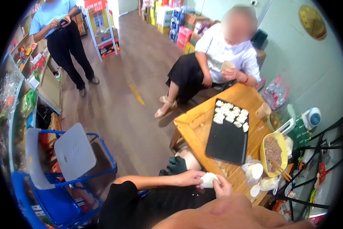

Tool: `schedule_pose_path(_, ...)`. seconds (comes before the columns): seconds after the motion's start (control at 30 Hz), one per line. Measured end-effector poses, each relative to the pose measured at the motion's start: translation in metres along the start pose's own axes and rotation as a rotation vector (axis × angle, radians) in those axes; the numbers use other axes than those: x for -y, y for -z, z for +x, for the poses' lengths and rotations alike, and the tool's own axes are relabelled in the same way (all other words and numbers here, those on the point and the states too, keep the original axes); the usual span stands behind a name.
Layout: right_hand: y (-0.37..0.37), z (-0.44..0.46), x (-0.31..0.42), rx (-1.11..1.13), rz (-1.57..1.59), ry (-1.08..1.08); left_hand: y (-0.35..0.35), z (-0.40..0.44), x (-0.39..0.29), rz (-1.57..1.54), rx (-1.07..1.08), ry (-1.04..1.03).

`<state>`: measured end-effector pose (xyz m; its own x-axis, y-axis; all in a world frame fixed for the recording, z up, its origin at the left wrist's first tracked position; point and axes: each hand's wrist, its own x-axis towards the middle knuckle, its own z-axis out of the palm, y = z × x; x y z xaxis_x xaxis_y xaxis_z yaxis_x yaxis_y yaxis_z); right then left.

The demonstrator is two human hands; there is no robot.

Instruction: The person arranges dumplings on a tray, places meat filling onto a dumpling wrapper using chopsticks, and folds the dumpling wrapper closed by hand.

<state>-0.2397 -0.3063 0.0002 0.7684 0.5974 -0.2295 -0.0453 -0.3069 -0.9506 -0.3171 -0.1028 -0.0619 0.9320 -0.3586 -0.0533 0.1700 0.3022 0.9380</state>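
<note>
My left hand and my right hand pinch a white dumpling wrapper between them, over my lap beside the table corner. Whether any filling is inside cannot be made out. Just beyond, a black tray lies on the wooden table, with several white dumplings grouped at its far end. To the right stands a yellow bowl of minced filling, chopsticks resting in it. Round wrappers in a plastic bag sit near the bowl, and another wrapper lies closer to me.
Across the table a seated person holds a cup. Another person stands by the shelves at left. A folding chair is on my left. A paper cup and a green bottle are at the table's right side.
</note>
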Motion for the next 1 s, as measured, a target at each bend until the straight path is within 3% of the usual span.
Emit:
schedule_pose_path(0.17,0.008,0.004,0.019,0.073,-0.002,0.058,0.007,-0.002,-0.022,-0.049,0.055,-0.001)
schedule_pose_path(0.23,0.007,0.0,0.036,0.209,0.013,-0.005,0.006,0.0,-0.023,-0.409,0.259,-0.003)
schedule_pose_path(0.33,-0.003,-0.008,0.068,0.289,-0.093,0.038,-0.001,-0.005,-0.032,-0.757,0.4,0.023)
schedule_pose_path(0.43,0.004,0.006,0.043,0.306,-0.336,0.158,-0.015,-0.007,-0.032,-0.84,0.232,0.119)
schedule_pose_path(0.5,0.01,0.012,0.028,0.221,-0.567,0.231,-0.02,0.005,-0.013,-0.858,0.231,0.104)
schedule_pose_path(0.67,0.008,-0.004,0.038,0.138,-0.746,0.371,-0.035,0.011,-0.01,-0.974,0.159,0.18)
schedule_pose_path(0.73,0.011,-0.006,0.037,0.11,-0.775,0.411,-0.037,0.012,-0.012,-0.941,0.009,0.244)
schedule_pose_path(0.8,0.02,-0.01,0.043,-0.014,-0.876,0.621,-0.026,0.024,0.013,-0.929,0.034,0.249)
schedule_pose_path(0.9,0.041,-0.018,0.033,-0.1,-0.678,0.408,-0.019,0.032,0.027,-0.981,0.246,0.14)
schedule_pose_path(1.0,0.07,-0.028,0.018,-0.096,-0.458,0.197,-0.028,0.028,0.004,-0.992,0.24,0.162)
